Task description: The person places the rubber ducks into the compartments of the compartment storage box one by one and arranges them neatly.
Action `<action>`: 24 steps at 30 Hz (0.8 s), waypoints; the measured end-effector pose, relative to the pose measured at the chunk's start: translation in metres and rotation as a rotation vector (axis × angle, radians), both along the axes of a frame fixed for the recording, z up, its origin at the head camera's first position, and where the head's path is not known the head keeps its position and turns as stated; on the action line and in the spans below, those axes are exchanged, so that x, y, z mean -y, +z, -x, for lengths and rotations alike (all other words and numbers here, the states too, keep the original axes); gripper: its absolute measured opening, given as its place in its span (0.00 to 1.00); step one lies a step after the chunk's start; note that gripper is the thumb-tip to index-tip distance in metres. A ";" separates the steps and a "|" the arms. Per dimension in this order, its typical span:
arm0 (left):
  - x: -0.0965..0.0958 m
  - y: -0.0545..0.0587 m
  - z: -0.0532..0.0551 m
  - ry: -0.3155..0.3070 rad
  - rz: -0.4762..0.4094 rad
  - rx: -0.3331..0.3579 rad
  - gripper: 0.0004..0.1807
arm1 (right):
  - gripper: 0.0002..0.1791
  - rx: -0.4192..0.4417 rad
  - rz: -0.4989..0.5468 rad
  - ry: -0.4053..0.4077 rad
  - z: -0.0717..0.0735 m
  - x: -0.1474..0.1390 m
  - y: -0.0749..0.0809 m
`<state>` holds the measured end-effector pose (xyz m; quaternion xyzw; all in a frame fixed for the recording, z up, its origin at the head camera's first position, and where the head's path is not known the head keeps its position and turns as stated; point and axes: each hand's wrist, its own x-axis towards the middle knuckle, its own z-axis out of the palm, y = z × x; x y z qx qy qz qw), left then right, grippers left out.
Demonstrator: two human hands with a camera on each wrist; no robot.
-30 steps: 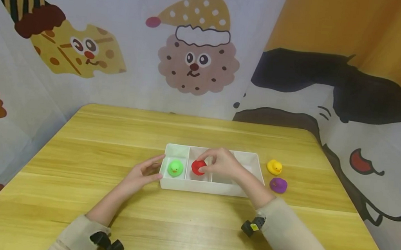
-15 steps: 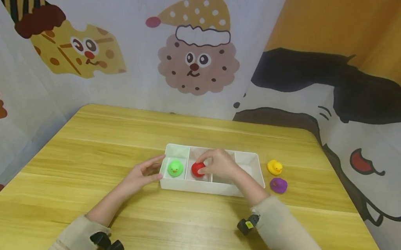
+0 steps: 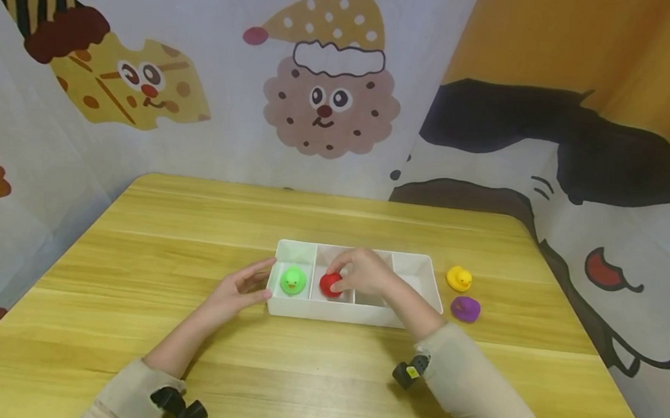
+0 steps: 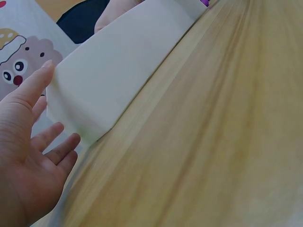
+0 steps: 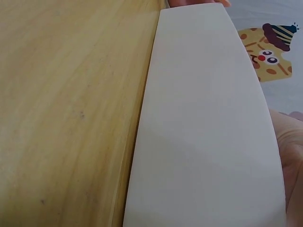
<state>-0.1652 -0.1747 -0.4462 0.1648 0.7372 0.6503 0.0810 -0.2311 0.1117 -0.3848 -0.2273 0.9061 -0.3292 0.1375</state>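
Observation:
A white divided box [image 3: 327, 311] stands on the table, with a green rubber duck [image 3: 292, 281] in its leftmost compartment. My right hand [image 3: 368, 275] reaches down into the compartment beside it and pinches a red rubber duck [image 3: 329, 286] between thumb and fingers. My left hand [image 3: 242, 288] touches the box's left end, thumb at the front corner and fingers farther back. In the left wrist view this hand [image 4: 35, 156] has its fingers spread loosely by the box wall [image 4: 113, 71]. The right wrist view shows the box wall [image 5: 203, 123] hiding most of my right hand [image 5: 291, 156].
A yellow rubber duck [image 3: 459, 278] and a purple rubber duck [image 3: 465, 309] sit on the wooden table [image 3: 321, 378] just right of the box. A cartoon-printed cloth [image 3: 198, 152] hangs behind the table.
My right hand has lowered slightly into the compartment with the red rubber duck, and its forearm has shifted a little left. The left hand and the box have stayed put.

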 end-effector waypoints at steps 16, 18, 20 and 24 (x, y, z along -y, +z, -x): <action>0.000 -0.001 0.000 0.003 0.006 -0.001 0.35 | 0.16 -0.062 0.065 -0.044 -0.010 -0.015 0.016; 0.000 -0.001 0.000 0.002 0.007 -0.002 0.35 | 0.17 -0.083 0.096 -0.040 -0.014 -0.020 0.021; 0.000 -0.001 0.000 0.001 0.007 -0.004 0.35 | 0.17 -0.109 0.122 -0.038 -0.018 -0.025 0.025; 0.000 0.000 -0.001 -0.001 0.004 -0.006 0.35 | 0.16 -0.170 0.153 -0.047 -0.027 -0.036 0.031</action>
